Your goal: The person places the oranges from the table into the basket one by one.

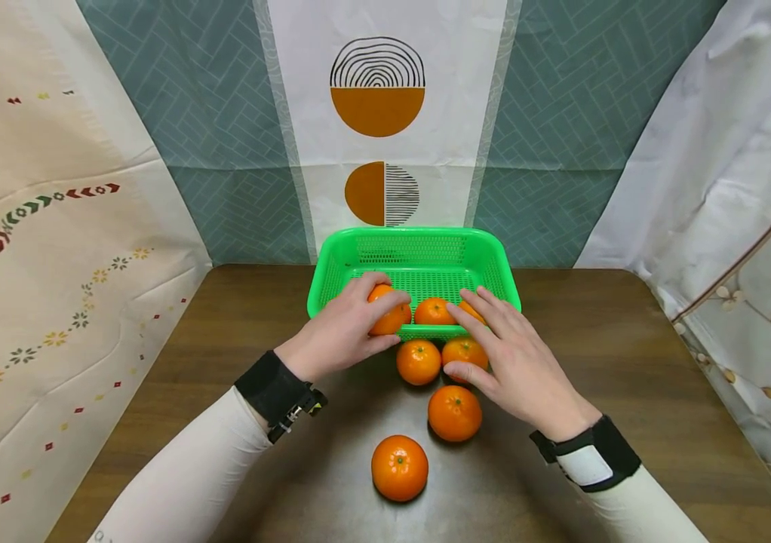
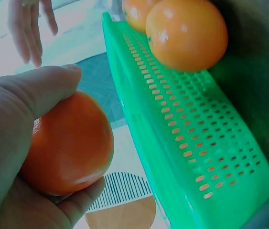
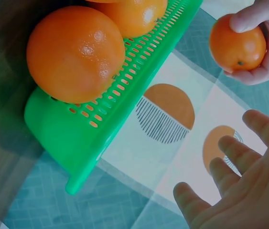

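My left hand (image 1: 345,332) grips an orange (image 1: 385,311) above the near left rim of the green plastic basket (image 1: 504,283). The left wrist view shows thumb and fingers around this orange (image 2: 72,145). With fingers spread and nothing held, my right hand (image 1: 517,354) hovers over the basket's near right side. Inside the basket, one orange (image 1: 434,311) lies near the front wall. Another orange (image 1: 472,311) there is partly covered by the right fingers, and one more is mostly hidden behind the held orange. The right wrist view shows the right hand (image 3: 249,186) apart from any fruit.
In front of the basket on the brown table (image 1: 575,332) sit two oranges side by side, a left one (image 1: 418,362) and a right one (image 1: 465,354). Closer to me are another orange (image 1: 455,413) and a separate orange (image 1: 400,467). A patterned cloth (image 1: 385,15) hangs behind the basket.
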Demonstrator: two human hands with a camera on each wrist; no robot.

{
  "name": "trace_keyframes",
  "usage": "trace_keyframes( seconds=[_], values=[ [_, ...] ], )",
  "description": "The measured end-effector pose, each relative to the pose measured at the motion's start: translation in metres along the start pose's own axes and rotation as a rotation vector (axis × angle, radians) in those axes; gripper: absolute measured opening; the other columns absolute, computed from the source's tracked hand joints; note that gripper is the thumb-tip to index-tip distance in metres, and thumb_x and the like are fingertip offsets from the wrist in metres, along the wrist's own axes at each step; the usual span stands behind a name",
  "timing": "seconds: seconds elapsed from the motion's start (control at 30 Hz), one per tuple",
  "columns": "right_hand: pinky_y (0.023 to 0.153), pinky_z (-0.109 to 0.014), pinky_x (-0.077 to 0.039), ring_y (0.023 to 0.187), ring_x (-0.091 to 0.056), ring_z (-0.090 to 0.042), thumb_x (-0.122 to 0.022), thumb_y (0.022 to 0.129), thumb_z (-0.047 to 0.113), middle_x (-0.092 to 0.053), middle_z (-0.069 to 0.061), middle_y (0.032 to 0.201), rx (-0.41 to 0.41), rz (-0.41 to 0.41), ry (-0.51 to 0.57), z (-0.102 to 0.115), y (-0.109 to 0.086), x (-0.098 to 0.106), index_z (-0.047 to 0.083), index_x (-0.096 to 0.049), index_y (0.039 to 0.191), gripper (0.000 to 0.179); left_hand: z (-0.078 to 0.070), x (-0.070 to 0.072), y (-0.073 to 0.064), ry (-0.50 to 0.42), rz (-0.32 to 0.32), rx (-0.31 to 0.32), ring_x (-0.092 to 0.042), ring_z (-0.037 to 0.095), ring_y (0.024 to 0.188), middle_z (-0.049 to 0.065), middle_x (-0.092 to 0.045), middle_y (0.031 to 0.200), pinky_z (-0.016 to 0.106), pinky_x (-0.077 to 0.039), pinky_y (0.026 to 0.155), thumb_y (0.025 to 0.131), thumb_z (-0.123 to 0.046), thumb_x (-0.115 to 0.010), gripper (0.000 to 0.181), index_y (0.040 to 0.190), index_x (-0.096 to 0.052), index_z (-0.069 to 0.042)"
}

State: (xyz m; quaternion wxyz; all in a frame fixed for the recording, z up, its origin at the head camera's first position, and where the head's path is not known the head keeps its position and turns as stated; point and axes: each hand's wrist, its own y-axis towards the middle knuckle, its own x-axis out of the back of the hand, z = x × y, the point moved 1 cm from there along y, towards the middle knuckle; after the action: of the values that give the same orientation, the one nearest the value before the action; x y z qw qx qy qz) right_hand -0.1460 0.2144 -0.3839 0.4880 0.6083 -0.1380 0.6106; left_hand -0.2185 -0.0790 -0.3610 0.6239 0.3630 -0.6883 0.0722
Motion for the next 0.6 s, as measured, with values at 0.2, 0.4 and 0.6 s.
trace_keyframes(
  seconds=[0.2,0.4,0.6],
  values=[
    [0.129,-0.066,-0.024,0.166,-0.024,-0.039,-0.063,0.105,0.065,-0.036,-0.016,0.176,-0.023,-0.006,-0.008,-0.002,0.002,0.002,0.014,-0.046,0.169,0.083,0.011,0.0,0.013,-0.006,-0.028,0.052,-0.056,0.039,0.117,0.021,-0.051,0.141,0.046,-0.055,0.099,0.095,-0.024,-0.092,0.058,0.146,-0.067,-0.011],
    [0.13,-0.065,-0.024,0.165,-0.025,-0.04,-0.051,0.107,0.072,-0.036,-0.016,0.176,-0.02,-0.017,-0.005,-0.003,0.001,0.001,0.014,-0.047,0.169,0.085,0.023,-0.003,0.024,0.011,-0.008,0.175,-0.054,0.042,0.12,0.022,-0.049,0.144,0.047,-0.056,0.096,0.097,-0.025,-0.09,0.059,0.149,-0.064,-0.012],
    [0.128,-0.066,-0.026,0.165,-0.026,-0.041,-0.061,0.107,0.065,-0.036,-0.015,0.176,-0.015,-0.035,-0.005,-0.001,-0.001,0.002,0.014,-0.047,0.169,0.081,0.04,-0.006,0.033,0.016,0.059,0.255,-0.054,0.044,0.121,0.024,-0.049,0.145,0.048,-0.054,0.097,0.1,-0.025,-0.086,0.06,0.153,-0.061,-0.012]
  ],
)
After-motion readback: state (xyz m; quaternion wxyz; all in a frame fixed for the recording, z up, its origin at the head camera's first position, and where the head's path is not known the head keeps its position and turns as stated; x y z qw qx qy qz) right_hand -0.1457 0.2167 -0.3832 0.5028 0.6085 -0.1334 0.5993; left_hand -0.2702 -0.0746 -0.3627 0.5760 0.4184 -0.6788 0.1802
